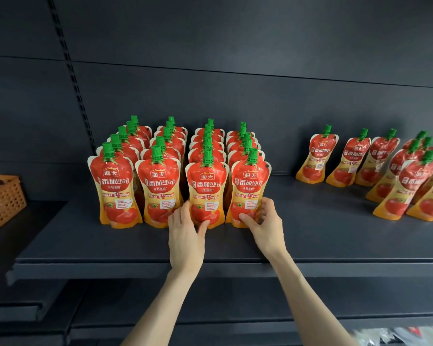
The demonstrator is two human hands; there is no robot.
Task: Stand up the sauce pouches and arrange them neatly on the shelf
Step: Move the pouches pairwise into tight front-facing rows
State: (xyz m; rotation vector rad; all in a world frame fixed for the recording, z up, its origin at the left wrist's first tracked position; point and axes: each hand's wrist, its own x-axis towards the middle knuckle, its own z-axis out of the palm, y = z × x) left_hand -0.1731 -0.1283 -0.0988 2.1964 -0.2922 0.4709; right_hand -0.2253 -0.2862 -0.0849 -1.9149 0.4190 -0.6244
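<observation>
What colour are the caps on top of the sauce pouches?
Green. The head view shows the caps clearly on every pouch.

One shelf (310, 236) carries the sauce pouches (115, 188). The left block has four columns, each five deep by its green caps (108, 146), twenty in all. The right group shows at least seven; its far-right edge is blurred. One orange basket (3, 198). Two hands: left hand (185, 236), right hand (266, 222).
</observation>
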